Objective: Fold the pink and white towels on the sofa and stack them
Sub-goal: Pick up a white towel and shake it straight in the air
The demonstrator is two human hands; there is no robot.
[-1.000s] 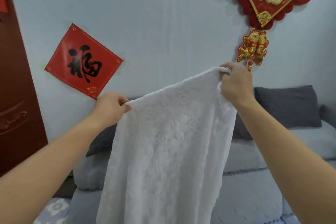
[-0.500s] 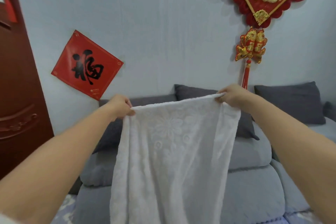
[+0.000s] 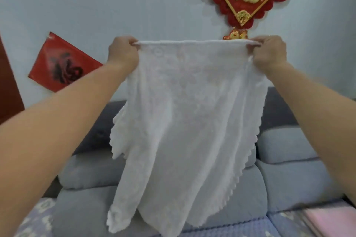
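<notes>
Grey sofa (image 3: 289, 179) behind one white towel (image 3: 185, 111), top corners pinched by left hand (image 3: 123, 54), right hand (image 3: 269, 54)

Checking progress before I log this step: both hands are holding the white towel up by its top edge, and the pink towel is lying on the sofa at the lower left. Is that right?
Not quite. The left hand and right hand do pinch the white towel by its top edge, but the head view shows the pink towel lying at the lower right of the sofa, not the lower left.
</notes>
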